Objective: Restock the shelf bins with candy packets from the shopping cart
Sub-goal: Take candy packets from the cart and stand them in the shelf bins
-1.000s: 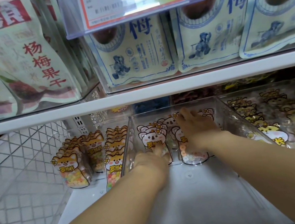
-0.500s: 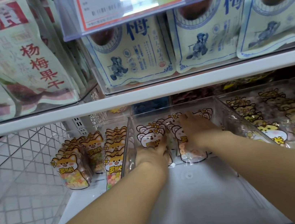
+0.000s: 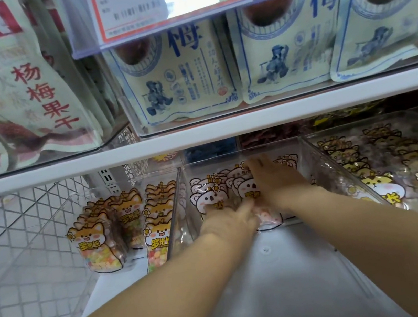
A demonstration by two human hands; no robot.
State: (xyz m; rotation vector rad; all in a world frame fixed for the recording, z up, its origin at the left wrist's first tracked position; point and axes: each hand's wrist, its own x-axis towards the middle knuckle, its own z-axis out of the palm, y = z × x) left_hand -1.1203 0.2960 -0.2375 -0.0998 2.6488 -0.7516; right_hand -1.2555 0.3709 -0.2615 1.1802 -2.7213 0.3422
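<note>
Clear bin (image 3: pixel 272 270) front bare; koala packets (image 3: pixel 209 198) block rear; shelf edge (image 3: pixel 226 134) low overhead.

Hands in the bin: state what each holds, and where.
No grip shows: left hand presses the front koala packets; right hand lies flat over their tops.

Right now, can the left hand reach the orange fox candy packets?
Probably not straight across: the left hand sits inside the koala bin, and its clear wall stands between it and the fox packets.

I am reaching forward. My left hand (image 3: pixel 227 223) sits knuckles up, one finger straight, nearer me than my right hand (image 3: pixel 272 179), which lies flat, palm down.
</note>
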